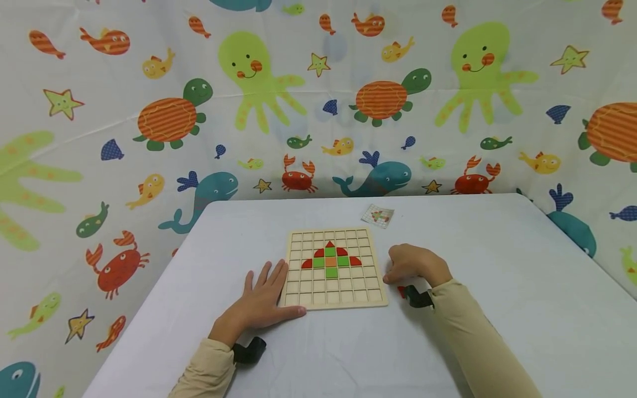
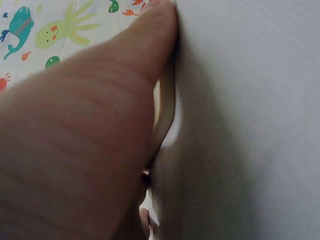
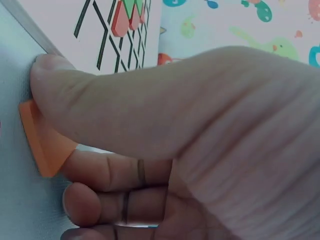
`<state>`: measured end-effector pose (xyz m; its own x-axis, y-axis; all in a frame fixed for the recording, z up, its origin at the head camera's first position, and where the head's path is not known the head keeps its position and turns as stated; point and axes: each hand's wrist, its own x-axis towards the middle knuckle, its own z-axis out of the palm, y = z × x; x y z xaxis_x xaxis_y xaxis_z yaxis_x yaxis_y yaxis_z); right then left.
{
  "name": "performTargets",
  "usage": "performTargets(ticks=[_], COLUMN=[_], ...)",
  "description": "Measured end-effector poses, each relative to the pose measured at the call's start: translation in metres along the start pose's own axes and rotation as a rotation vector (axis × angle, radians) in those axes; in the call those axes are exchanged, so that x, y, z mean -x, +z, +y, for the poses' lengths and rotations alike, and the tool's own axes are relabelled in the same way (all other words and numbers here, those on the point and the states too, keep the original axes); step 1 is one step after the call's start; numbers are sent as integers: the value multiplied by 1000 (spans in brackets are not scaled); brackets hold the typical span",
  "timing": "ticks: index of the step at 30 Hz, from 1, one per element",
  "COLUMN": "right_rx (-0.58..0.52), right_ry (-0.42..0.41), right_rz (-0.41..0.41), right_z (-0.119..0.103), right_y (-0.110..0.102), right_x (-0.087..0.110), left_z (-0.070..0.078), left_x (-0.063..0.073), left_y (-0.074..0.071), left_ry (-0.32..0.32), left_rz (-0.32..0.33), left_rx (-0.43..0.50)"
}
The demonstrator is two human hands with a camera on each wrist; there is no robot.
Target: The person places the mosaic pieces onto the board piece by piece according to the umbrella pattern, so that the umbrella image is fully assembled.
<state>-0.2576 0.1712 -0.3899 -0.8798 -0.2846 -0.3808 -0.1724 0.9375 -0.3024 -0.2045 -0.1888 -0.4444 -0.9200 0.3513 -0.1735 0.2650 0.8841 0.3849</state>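
A square wooden grid board point(image 1: 298, 286) lies flat on the table. Green squares, red curved pieces and a red triangle point(image 1: 329, 244) sit in its cells around an orange square point(image 1: 331, 262). My left hand point(image 1: 261, 304) rests along the board's lower left corner, fingers straight and thumb by the front edge; in the left wrist view the thumb hides most of the board. Just off the right edge, my right hand point(image 1: 413, 263) pinches an orange tile point(image 3: 47, 142) between thumb and forefinger, low over the table. The thumb partly covers that tile, so its full shape is hidden.
Behind the board's top right corner lies a small printed card point(image 1: 378, 215) with a similar pattern. A bit of red point(image 1: 401, 291) shows on the table beside the black camera point(image 1: 418, 297) on the right wrist. A curtain with sea animals point(image 1: 298, 110) hangs behind the table.
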Motion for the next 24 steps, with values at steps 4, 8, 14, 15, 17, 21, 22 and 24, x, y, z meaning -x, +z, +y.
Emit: performTargets(ticks=[4, 8, 14, 15, 17, 21, 22, 24], right_rx=[-22, -60, -143, -152, -161, -186, -197, -219], right_ry=[-33, -54, -88, -105, -147, -214, -226, -241], right_rz=[12, 24, 51, 62, 93, 136, 143, 148], right_z=[2, 4, 8, 9, 10, 10, 10, 9], right_y=[1, 0, -3, -3, -5, -5, -4, -4], right_x=[-2, -1, -3, -3, -5, -8, -8, -9], left_z=[0, 0, 1, 1, 1, 0, 0, -1], left_x=[0, 0, 0, 0, 0, 0, 0, 0], left_y=[1, 1, 0, 0, -1, 0, 1, 2], left_ry=[0, -1, 2, 2, 5, 7, 6, 3], left_rz=[0, 3, 0, 0, 1, 5, 4, 2], left_rx=[3, 3, -7, -7, -5, -8, -9, -10])
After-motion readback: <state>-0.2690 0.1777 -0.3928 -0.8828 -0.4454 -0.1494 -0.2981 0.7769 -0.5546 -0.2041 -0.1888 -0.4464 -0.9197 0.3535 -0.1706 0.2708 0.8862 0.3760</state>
